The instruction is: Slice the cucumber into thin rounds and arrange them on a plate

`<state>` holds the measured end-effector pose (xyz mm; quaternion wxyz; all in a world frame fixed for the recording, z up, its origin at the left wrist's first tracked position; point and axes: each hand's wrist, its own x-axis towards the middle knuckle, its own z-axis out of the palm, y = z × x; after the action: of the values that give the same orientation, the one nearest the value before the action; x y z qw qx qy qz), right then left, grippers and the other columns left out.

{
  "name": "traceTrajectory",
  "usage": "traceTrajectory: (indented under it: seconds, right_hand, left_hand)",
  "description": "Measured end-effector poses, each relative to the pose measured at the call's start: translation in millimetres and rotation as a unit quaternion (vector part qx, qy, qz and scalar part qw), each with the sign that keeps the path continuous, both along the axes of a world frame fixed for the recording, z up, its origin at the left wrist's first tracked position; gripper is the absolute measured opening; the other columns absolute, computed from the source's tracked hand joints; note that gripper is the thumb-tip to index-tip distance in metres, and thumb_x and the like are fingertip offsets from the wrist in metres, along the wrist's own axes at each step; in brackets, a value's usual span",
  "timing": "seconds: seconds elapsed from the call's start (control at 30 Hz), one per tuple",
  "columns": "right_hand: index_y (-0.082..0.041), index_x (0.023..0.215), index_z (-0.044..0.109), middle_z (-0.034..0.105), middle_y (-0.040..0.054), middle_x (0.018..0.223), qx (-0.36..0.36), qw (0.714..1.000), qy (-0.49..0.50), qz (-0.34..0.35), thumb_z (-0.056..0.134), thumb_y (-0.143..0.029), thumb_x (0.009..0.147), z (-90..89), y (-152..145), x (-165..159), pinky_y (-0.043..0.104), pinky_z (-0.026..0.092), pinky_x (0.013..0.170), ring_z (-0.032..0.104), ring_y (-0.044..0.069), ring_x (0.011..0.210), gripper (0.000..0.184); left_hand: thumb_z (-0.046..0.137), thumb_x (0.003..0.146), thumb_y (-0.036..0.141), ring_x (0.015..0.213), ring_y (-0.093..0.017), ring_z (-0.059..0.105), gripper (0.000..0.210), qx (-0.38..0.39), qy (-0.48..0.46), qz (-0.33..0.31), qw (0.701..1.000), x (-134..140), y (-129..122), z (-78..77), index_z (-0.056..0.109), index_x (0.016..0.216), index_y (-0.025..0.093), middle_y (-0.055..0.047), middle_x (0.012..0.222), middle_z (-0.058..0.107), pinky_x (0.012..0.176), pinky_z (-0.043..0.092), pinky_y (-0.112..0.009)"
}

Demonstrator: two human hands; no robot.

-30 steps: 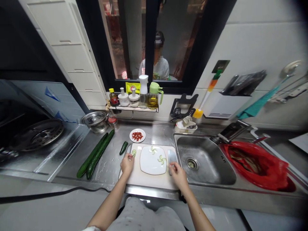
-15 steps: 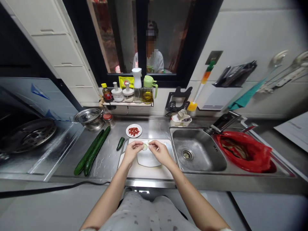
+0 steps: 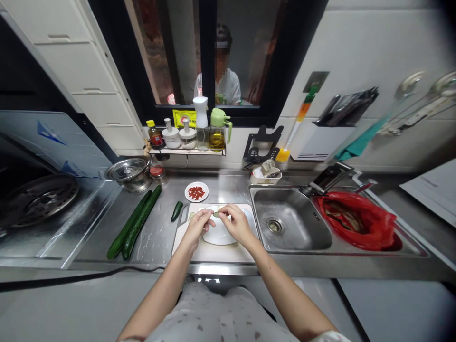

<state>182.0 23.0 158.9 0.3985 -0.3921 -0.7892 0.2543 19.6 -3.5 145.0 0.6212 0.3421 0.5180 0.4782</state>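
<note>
A thin cucumber slice [image 3: 215, 214] is pinched between the fingertips of both hands. My left hand [image 3: 198, 226] is closed at the slice's left edge, its lower fingers curled. My right hand [image 3: 234, 222] grips the right side with thumb and forefinger. Beneath them lies a white plate [image 3: 220, 236], partly hidden by the hands, on a cutting board [image 3: 182, 237]. More pale green slices show in part behind my left fingers. Just left of the board rests a short cucumber end piece [image 3: 176, 211]. A small plate of chopped red chillies [image 3: 196, 192] sits behind the board.
Two whole cucumbers [image 3: 137, 228] lie on the counter at left, near a lidded steel pot [image 3: 128, 173] and a red-lidded jar [image 3: 157, 175]. Right of the board is the sink [image 3: 295, 244], with a red plastic bag [image 3: 377, 228] beyond. A condiment shelf [image 3: 188, 152] hangs below the window.
The cucumber slice has tilted from facing me to a more edge-on angle. Both hands stay close together over the plate; the left fingers have shifted slightly. The view has moved a little.
</note>
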Motion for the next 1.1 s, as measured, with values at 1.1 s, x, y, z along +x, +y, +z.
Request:
traceTrajectory:
  seconds: [1.1]
  right_hand:
    - [-0.019, 0.071, 0.061, 0.061, -0.0001, 0.071, -0.103, 0.994, 0.041, 0.003, 0.053, -0.029, 0.083, -13.7, 3, -1, 0.023, 0.039, 0.063, 0.053, 0.012, 0.069, 0.017]
  left_hand:
    - [0.073, 0.063, 0.033, 0.064, -0.008, 0.054, 0.048, 0.134, 0.032, 0.037, 0.990, 6, 13, -2.8, 0.056, 0.105, 0.017, 0.001, 0.072, 0.060, 0.064, 0.039, -0.020]
